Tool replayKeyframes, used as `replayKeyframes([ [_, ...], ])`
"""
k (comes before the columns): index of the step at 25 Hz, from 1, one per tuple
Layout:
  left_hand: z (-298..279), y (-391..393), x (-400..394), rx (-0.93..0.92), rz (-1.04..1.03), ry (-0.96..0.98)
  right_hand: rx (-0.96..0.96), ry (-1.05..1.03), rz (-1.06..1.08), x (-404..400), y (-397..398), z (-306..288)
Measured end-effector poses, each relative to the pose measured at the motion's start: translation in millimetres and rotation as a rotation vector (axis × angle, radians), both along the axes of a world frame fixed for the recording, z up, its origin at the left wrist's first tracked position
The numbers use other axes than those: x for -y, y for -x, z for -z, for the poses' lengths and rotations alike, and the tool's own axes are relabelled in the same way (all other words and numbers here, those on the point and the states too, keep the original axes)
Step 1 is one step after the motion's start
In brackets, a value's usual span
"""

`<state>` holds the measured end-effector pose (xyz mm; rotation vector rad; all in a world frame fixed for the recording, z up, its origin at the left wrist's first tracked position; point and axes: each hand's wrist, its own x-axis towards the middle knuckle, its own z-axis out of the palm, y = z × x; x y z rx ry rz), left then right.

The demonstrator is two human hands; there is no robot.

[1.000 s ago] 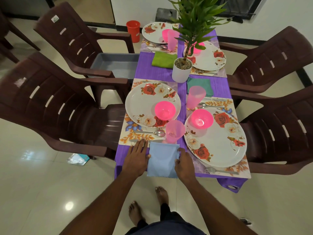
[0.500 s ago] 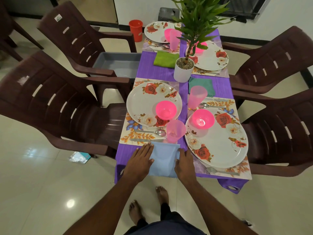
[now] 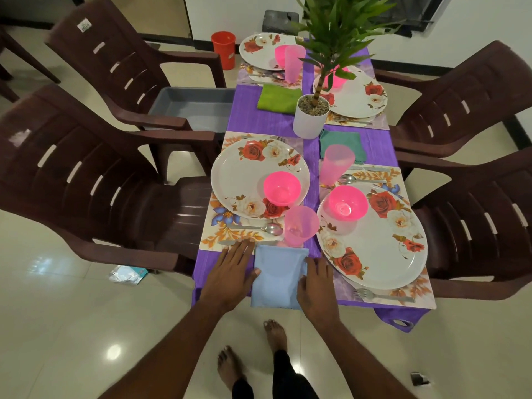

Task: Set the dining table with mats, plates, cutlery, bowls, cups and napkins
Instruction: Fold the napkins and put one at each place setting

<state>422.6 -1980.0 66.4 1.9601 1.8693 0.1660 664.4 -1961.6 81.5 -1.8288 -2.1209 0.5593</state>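
A folded pale-blue cloth napkin (image 3: 278, 276), smooth and rectangular, lies just below the translucent pink plastic cup (image 3: 300, 225). The left hand (image 3: 231, 273) and right hand (image 3: 316, 286) flank the napkin, fingers straight, pressing its 2 edges.

A potted plant (image 3: 312, 110) stands mid-table, brown chairs (image 3: 95, 180) around, a red cup (image 3: 224, 49) on the floor.

Head view looks steeply down over table (image 3: 270, 122).

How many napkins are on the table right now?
3. A blue napkin lies between both hands at the near edge, a green napkin lies far left, and a teal napkin sits beside the plant pot; foliage may hide another.
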Motion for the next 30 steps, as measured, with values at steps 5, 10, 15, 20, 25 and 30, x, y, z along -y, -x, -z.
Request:
replayKeyframes([
  [5, 7.2, 19.5, -23.4, -0.079, 0.034, -0.135, -0.051, -0.059, 0.112, -0.6, 7.4, 5.7],
  [10, 21.7, 25.1, -26.4, -0.151, 0.097, -0.112, 0.151, -0.034, 0.045, 6.9, 9.0, 15.0],
  [15, 20.7, 25.2, -29.7, -0.145, 0.091, -0.13, 0.187, -0.023, 0.036, 8.7, 8.2, 18.2],
  [20, 23.6, 28.1, -38.1, -0.151, 0.1, -0.171, 0.217, -0.044, 0.042, 8.5, 10.3, 20.4],
  [25, 27.1, 31.0, -37.4, -0.118, 0.105, -0.155, 0.2, -0.03, 0.051, 11.1, 10.2, 20.8],
  [30, 27.1, 32.1, -36.0, -0.107, 0.069, -0.128, 0.186, -0.017, 0.059, 10.4, 9.8, 23.4],
])
